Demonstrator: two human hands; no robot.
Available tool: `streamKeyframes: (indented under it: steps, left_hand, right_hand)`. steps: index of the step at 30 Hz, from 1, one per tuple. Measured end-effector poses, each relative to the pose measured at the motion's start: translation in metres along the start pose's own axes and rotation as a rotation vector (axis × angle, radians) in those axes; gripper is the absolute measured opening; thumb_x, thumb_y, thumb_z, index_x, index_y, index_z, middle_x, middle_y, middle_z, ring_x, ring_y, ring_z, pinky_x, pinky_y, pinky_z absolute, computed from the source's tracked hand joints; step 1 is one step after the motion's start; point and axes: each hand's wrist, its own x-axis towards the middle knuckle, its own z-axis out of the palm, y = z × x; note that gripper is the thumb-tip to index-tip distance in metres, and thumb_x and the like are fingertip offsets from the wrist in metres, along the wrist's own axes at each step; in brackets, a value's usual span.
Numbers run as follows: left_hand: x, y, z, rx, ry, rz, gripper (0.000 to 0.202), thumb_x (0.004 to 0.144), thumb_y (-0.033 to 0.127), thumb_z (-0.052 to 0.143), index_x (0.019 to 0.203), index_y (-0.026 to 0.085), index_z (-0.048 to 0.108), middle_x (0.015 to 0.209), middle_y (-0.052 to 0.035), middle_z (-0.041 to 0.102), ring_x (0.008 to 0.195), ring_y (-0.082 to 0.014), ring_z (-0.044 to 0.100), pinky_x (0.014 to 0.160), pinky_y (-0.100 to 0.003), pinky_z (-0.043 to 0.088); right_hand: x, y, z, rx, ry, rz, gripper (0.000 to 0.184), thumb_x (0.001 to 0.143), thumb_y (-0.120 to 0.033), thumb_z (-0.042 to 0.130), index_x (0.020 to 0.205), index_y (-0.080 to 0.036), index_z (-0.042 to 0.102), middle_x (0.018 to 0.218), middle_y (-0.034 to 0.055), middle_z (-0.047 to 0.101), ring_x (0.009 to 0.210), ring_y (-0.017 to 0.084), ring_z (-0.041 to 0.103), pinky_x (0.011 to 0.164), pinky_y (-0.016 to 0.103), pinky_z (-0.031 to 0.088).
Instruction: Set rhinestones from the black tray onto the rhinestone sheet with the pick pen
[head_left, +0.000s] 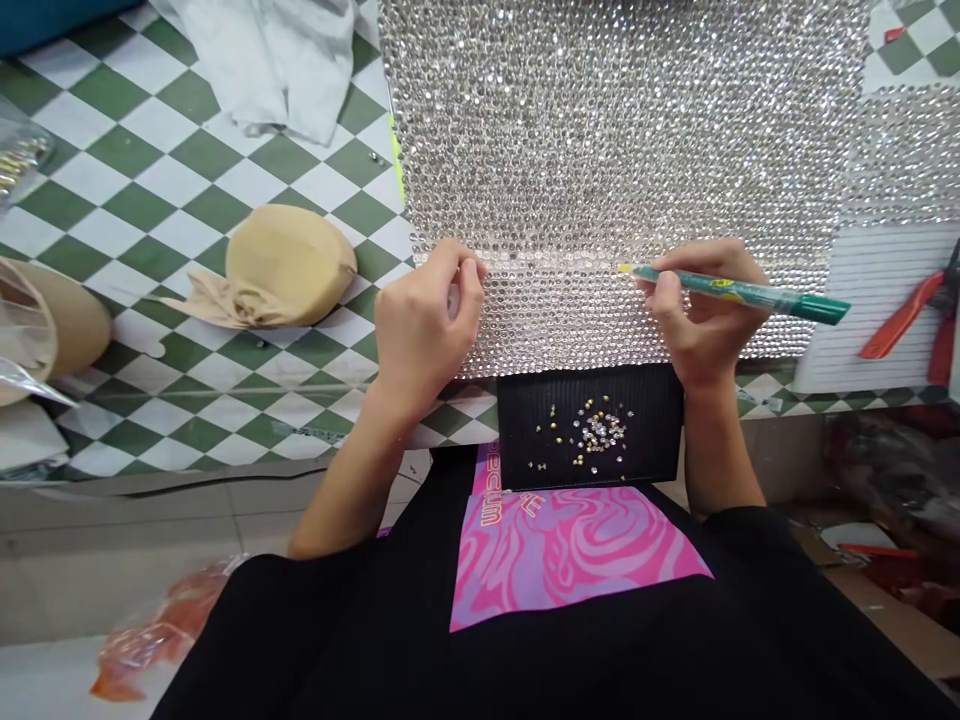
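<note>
A large sheet covered in silver rhinestones [622,150] lies on the green-and-white checked table. My left hand [427,325] rests curled on the sheet's near left edge, fingers pressed down on it. In my right hand [701,315] is a green pen-like tool [739,293], gripped like a pencil, its yellow tip touching the sheet. Just below the sheet's edge, between my arms, sits a black ridged tray [652,400] holding several loose gold and silver studs [596,430].
A beige fabric-covered cap form [289,265] lies left of the sheet, white cloth [277,60] beyond it. White lined paper [877,300] and red pliers [911,315] sit at the right. Plastic bags lie at the far left and on the floor.
</note>
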Motion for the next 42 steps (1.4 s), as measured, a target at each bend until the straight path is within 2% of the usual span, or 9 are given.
streamKeyframes:
  steps: [2,5,9,12,15,18,25,36,42]
  left_hand:
    - [0.000,0.001,-0.001,-0.007,-0.008,-0.011,0.024,0.095,0.029,0.042,0.083,0.026,0.063,0.073,0.0003,0.068,0.057,-0.0131,0.053,0.059,-0.031,0.038]
    - [0.000,0.002,-0.002,-0.023,-0.027,-0.030,0.024,0.095,0.029,0.042,0.083,0.027,0.063,0.073,-0.0001,0.068,0.058,-0.0137,0.054,0.060,-0.032,0.038]
    - [0.000,0.002,-0.002,-0.034,-0.017,-0.027,0.024,0.095,0.029,0.042,0.083,0.028,0.063,0.073,0.0000,0.068,0.058,-0.0140,0.054,0.060,-0.032,0.038]
    - [0.000,0.002,-0.002,-0.034,-0.015,-0.020,0.024,0.095,0.028,0.042,0.083,0.028,0.063,0.071,0.0002,0.067,0.057,-0.0132,0.053,0.060,-0.032,0.038]
    - [0.000,0.003,-0.002,-0.031,-0.018,-0.021,0.024,0.095,0.028,0.042,0.082,0.027,0.062,0.069,0.0003,0.065,0.055,-0.0130,0.051,0.059,-0.032,0.037]
    - [0.000,0.003,-0.001,-0.030,-0.024,-0.024,0.024,0.095,0.028,0.042,0.082,0.027,0.062,0.070,0.0000,0.066,0.056,-0.0131,0.052,0.059,-0.032,0.037]
    - [0.000,0.002,-0.001,-0.031,-0.018,-0.018,0.024,0.095,0.028,0.041,0.083,0.027,0.062,0.074,-0.0004,0.069,0.059,-0.0134,0.055,0.060,-0.032,0.040]
    - [0.000,0.001,-0.001,-0.049,-0.012,-0.019,0.024,0.095,0.028,0.042,0.083,0.027,0.063,0.073,-0.0001,0.068,0.059,-0.0133,0.055,0.061,-0.032,0.040]
    - [0.000,0.001,-0.001,-0.031,-0.017,-0.024,0.025,0.095,0.029,0.041,0.083,0.027,0.063,0.071,-0.0003,0.067,0.058,-0.0134,0.054,0.060,-0.032,0.039]
  right_hand:
    - [-0.005,-0.003,-0.005,0.012,0.037,0.018,0.004,0.086,-0.019,0.060,0.088,-0.021,0.064,0.082,-0.0018,0.065,0.065,0.009,0.064,0.060,0.024,0.055]
    - [-0.023,-0.013,-0.019,-0.034,0.026,0.043,0.008,0.084,-0.018,0.062,0.090,-0.023,0.065,0.082,-0.0026,0.067,0.066,0.010,0.065,0.061,0.026,0.056]
    - [-0.059,-0.028,-0.041,-0.041,-0.127,0.040,0.028,0.078,-0.012,0.063,0.103,-0.025,0.067,0.090,0.0005,0.071,0.073,0.015,0.070,0.060,0.028,0.059]
    - [-0.081,-0.033,-0.050,-0.011,-0.199,0.023,0.034,0.076,-0.007,0.061,0.106,-0.022,0.066,0.090,0.0025,0.072,0.084,0.019,0.073,0.070,0.032,0.063]
    - [-0.095,-0.034,-0.053,0.022,-0.171,0.021,0.033,0.074,-0.004,0.059,0.102,-0.020,0.067,0.079,0.0009,0.069,0.087,0.021,0.073,0.078,0.037,0.064]
    - [-0.104,-0.035,-0.056,0.040,-0.140,0.037,0.031,0.073,-0.004,0.059,0.099,-0.019,0.067,0.074,-0.0001,0.066,0.082,0.022,0.073,0.079,0.041,0.065]
    - [-0.114,-0.038,-0.061,0.005,-0.150,0.036,0.029,0.073,-0.004,0.059,0.095,-0.021,0.066,0.072,-0.0015,0.064,0.074,0.019,0.071,0.078,0.043,0.066]
    - [-0.117,-0.034,-0.061,-0.013,-0.172,0.026,0.034,0.069,-0.003,0.060,0.097,-0.021,0.068,0.075,-0.0009,0.067,0.082,0.022,0.073,0.078,0.043,0.065]
    - [-0.108,-0.034,-0.064,0.053,-0.075,0.093,0.026,0.077,-0.007,0.059,0.096,-0.022,0.069,0.068,-0.0022,0.065,0.077,0.020,0.073,0.073,0.039,0.064]
